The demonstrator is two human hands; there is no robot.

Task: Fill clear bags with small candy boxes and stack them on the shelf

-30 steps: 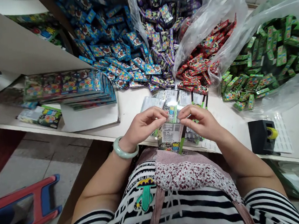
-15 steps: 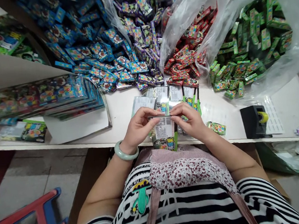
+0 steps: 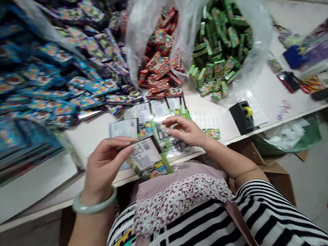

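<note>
Glossy clear plastic packet (image 3: 147, 157) (paper barcode label), smooth matt white tabletop (image 3: 92, 135).

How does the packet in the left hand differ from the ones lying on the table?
The clear, barcode-labelled packet is single, held clear of the table and tilted, pinched by the left hand. The clear flat packets are several, lying in an overlapping row on the white table, with the right hand above them. Both show white labels and green edging.
</note>
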